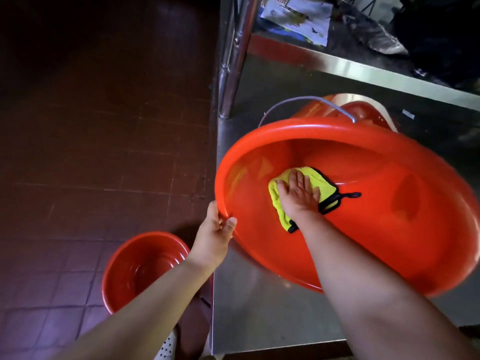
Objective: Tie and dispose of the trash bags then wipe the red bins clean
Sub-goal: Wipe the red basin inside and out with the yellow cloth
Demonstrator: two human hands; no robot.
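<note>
On the steel table (259, 307) I tilt the big round red plastic bin (376, 229), left hand (214, 233) gripping its rim; right hand (298, 196), fingers spread, presses the yellow microfibre cloth (322, 185) inside; I'd sweep firmly, overlapping circles

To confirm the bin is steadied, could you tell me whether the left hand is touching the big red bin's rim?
Touching. The head view shows the left hand gripping the rim of the big red bin.

Dim, purplish light; glare on steel, wide-angle bending, blurred edges.
</note>
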